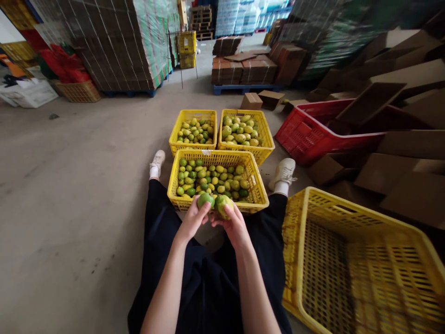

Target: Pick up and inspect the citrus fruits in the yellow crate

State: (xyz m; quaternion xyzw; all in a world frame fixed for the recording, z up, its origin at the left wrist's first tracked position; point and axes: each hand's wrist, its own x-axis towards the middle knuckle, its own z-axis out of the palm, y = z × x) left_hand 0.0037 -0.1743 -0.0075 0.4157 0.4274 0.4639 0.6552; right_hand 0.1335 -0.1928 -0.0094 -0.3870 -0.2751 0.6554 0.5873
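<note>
My left hand (193, 220) is closed round a green lemon (206, 200), its thumb resting on the fruit. In my right hand (235, 226) is a yellow-green lemon (223, 205), which touches or nearly touches the other one. Both hands are together over the near rim of a yellow crate (260, 185) between my legs. Inside that crate lie many green and yellow lemons (211, 178). Beyond it two more yellow crates, the left one (174, 134) and the right one (268, 134), hold similar fruit.
A large yellow crate (302, 241) with nothing visible inside stands at my right. Behind it are a red crate (299, 139) and a heap of cardboard boxes (399, 181). Wrapped pallet stacks (118, 51) and flattened cartons on a blue pallet (243, 88) stand farther back.
</note>
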